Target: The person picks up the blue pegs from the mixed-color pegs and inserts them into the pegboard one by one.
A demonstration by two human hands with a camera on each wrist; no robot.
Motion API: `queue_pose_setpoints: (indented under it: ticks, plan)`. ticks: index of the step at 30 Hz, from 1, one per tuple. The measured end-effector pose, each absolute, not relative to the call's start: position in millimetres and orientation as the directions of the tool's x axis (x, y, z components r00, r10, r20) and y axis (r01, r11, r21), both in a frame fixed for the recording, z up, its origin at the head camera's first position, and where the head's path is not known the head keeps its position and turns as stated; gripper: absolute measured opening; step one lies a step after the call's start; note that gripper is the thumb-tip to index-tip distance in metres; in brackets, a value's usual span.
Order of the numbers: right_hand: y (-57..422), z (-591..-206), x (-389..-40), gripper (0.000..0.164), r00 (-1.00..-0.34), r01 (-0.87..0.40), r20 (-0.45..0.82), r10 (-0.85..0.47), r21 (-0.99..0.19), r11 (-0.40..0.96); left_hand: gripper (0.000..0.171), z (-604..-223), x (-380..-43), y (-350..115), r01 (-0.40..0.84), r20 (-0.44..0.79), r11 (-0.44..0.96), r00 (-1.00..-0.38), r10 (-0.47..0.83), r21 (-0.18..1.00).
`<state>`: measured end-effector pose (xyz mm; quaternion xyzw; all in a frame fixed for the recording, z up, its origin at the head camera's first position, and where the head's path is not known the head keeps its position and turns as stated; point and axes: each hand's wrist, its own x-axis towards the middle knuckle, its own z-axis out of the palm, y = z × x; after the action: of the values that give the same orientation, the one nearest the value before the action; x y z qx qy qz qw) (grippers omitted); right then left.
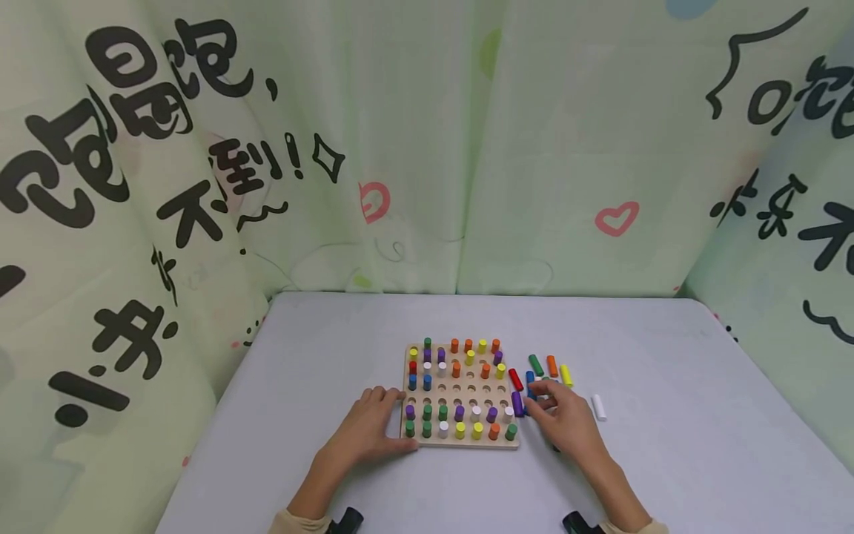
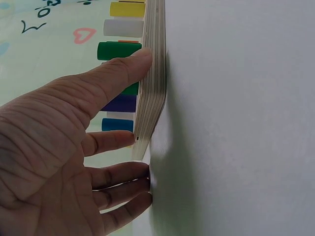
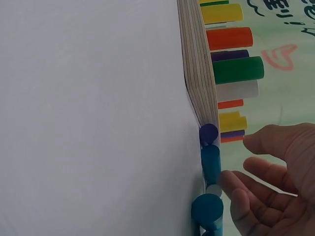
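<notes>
"One pale wooden rectangular pegboard (image 1: pixel 440 446) is queried."

"Found on the white counter (image 1: pixel 667 445), left edge touched by the left hand (image 1: pixel 369 424), fingers extended; nothing seen grasped by the right hand (image 1: pixel 567 424), fingers parted."

"Risk?"

"The loose purple cylindrical peg (image 1: pixel 517 404) beside the pegboard could be rolled away by a careless brush."

The bare right hand (image 1: pixel 565 419) partly hides short, round blue pegs (image 1: pixel 530 377). The left wrist view's top cuts off the flat, tan wooden board (image 2: pixel 155 59).
</notes>
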<state>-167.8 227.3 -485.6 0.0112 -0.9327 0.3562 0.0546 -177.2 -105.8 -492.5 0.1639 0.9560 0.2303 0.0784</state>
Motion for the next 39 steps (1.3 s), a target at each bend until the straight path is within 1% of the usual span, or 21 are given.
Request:
queue_pose_setpoints:
  ticks: [10, 19, 34, 39]
  plan:
    - [229, -489, -172, 0.035, -0.997, -0.049, 0.079, 0.002, -0.643, 0.764, 0.079, -493, -179, -105, 0.276, -0.083, 0.842, -0.933, 0.351, 0.464]
    - [230, -495, -179, 0.034, -0.998, -0.038, 0.067, 0.004, -0.622, 0.782, 0.08, -493, -178, -105, 0.276, -0.082, 0.846, -0.933, 0.349, 0.456]
    - [231, -491, -180, 0.037, -0.999, -0.035, 0.038, -0.014, -0.604, 0.796, 0.08, -493, -178, -106, 0.271, -0.081, 0.842, -0.935, 0.346, 0.467]
    - [230, -493, -180, 0.039, -0.999, -0.016, 0.033, 0.003, -0.564, 0.826, 0.079, -493, -178, -106, 0.272, -0.079, 0.841, -0.935, 0.347, 0.468]
